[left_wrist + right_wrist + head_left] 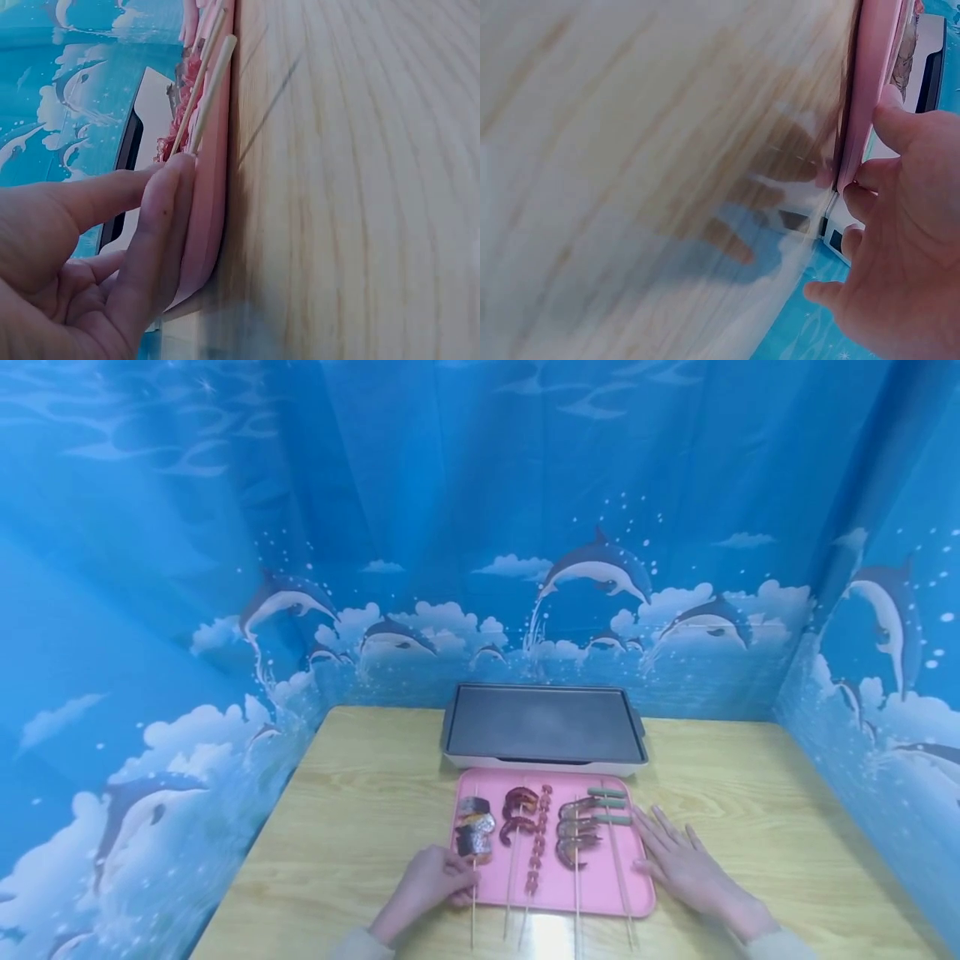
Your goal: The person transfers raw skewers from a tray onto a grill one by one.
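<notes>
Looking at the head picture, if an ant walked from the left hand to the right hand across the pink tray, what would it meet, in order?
Left hand → silvery skewer → dark-red curly skewer → small-red-pieces skewer → shrimp skewer → green skewer → right hand.

Passing room is offered by the counter (pixel 322 827), to the left of the pink tray (pixel 497 878) and beyond the right grip (pixel 686 870). The way behind the tray is blocked by the griddle (pixel 547 724). The tray's near edge is crossed by 5 skewers (pixel 577 842); its near left corner is occupied by the left grip (pixel 431 881).
</notes>
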`<state>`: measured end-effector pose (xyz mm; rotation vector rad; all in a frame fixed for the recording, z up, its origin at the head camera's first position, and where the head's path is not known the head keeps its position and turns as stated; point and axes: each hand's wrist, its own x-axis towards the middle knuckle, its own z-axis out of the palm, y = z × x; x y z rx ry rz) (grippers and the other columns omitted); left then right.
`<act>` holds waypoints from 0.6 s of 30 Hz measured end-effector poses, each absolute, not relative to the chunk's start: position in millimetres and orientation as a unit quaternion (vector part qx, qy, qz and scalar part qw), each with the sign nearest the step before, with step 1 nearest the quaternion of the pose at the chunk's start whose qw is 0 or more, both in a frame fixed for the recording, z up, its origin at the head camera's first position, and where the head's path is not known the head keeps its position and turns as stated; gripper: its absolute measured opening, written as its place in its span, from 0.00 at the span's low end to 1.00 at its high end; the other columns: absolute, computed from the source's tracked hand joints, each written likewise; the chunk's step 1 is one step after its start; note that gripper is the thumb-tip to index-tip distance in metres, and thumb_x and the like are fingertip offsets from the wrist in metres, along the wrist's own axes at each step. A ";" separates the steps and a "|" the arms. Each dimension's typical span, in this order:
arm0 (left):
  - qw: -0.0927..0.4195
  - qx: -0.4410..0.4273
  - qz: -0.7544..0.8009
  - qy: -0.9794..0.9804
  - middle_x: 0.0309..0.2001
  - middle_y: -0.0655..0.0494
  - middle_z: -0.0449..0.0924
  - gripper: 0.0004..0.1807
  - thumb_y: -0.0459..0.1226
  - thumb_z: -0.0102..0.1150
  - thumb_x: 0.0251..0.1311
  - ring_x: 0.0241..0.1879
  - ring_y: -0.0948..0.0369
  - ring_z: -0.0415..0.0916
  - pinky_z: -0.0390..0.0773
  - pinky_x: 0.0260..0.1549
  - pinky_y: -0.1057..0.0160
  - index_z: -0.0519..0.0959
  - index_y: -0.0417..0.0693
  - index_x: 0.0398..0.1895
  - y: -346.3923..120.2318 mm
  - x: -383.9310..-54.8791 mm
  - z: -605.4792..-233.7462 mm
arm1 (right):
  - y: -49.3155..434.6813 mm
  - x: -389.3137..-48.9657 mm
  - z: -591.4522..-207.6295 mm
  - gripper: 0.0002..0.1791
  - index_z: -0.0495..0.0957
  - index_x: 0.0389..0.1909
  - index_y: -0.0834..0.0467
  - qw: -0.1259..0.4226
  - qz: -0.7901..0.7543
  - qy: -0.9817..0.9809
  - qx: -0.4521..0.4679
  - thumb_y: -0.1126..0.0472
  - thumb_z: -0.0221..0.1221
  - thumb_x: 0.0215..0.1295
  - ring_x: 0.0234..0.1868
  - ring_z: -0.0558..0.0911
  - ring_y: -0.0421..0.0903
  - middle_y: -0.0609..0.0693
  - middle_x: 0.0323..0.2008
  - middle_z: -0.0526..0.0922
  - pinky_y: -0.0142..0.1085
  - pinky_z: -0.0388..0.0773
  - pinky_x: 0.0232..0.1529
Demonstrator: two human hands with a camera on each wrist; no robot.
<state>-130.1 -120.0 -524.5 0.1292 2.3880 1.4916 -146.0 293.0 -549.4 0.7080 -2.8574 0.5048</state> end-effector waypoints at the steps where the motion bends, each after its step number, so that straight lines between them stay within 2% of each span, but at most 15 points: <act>1: 0.165 0.046 0.524 0.834 0.22 0.54 0.84 0.06 0.34 0.70 0.59 0.21 0.62 0.82 0.85 0.22 0.65 0.84 0.37 0.32 -120.2 -130.1 -524.7 | 293.1 -146.2 -550.1 0.36 0.62 0.76 0.60 0.083 0.171 -0.952 0.238 0.49 0.57 0.73 0.81 0.46 0.50 0.60 0.74 0.64 0.76 0.51 0.66; 3: 0.172 0.048 0.526 0.832 0.23 0.54 0.85 0.07 0.33 0.71 0.57 0.22 0.62 0.82 0.85 0.23 0.66 0.84 0.37 0.33 -120.6 -129.8 -524.4 | 292.5 -146.0 -548.7 0.36 0.62 0.75 0.60 0.078 0.172 -0.953 0.235 0.48 0.57 0.73 0.80 0.50 0.56 0.60 0.75 0.64 0.76 0.51 0.66; 4: 0.175 0.048 0.527 0.831 0.24 0.54 0.85 0.08 0.33 0.72 0.56 0.22 0.62 0.82 0.85 0.23 0.66 0.84 0.37 0.34 -120.9 -129.2 -524.2 | 292.4 -146.1 -549.2 0.36 0.62 0.76 0.60 0.071 0.178 -0.954 0.232 0.48 0.57 0.74 0.80 0.49 0.56 0.60 0.75 0.63 0.76 0.49 0.67; 6: 0.177 0.050 0.529 0.828 0.25 0.54 0.85 0.09 0.33 0.72 0.56 0.23 0.62 0.82 0.85 0.24 0.66 0.84 0.36 0.36 -121.4 -127.7 -523.9 | 291.6 -146.7 -546.9 0.36 0.63 0.75 0.62 0.059 0.174 -0.957 0.224 0.47 0.57 0.73 0.77 0.56 0.63 0.62 0.74 0.63 0.75 0.51 0.67; 8: 0.176 0.051 0.535 0.825 0.26 0.54 0.85 0.10 0.32 0.71 0.56 0.24 0.62 0.82 0.86 0.25 0.66 0.84 0.35 0.38 -121.6 -126.3 -523.5 | 291.8 -147.9 -547.4 0.37 0.62 0.75 0.62 0.037 0.173 -0.960 0.217 0.45 0.56 0.74 0.77 0.55 0.64 0.62 0.75 0.62 0.75 0.49 0.68; 11: 0.173 0.043 0.550 0.816 0.28 0.54 0.84 0.10 0.30 0.69 0.57 0.27 0.61 0.83 0.87 0.28 0.66 0.83 0.34 0.41 -121.3 -124.1 -524.1 | 291.8 -149.2 -547.2 0.38 0.63 0.75 0.63 0.033 0.167 -0.961 0.217 0.45 0.56 0.73 0.75 0.57 0.67 0.62 0.75 0.62 0.74 0.50 0.68; 16: 0.176 0.014 0.606 0.775 0.32 0.50 0.84 0.12 0.27 0.66 0.59 0.31 0.56 0.86 0.88 0.32 0.63 0.80 0.30 0.46 -119.9 -120.2 -528.9 | 290.7 -147.3 -547.0 0.37 0.63 0.75 0.62 0.072 0.171 -0.954 0.235 0.47 0.58 0.72 0.78 0.55 0.61 0.63 0.73 0.65 0.76 0.53 0.65; 18: 0.175 0.010 0.620 0.764 0.33 0.50 0.84 0.14 0.27 0.66 0.59 0.32 0.56 0.86 0.88 0.32 0.63 0.79 0.30 0.48 -119.6 -118.6 -530.2 | 291.2 -146.9 -549.0 0.37 0.62 0.76 0.60 0.076 0.174 -0.952 0.239 0.48 0.57 0.73 0.80 0.49 0.54 0.64 0.73 0.65 0.76 0.54 0.64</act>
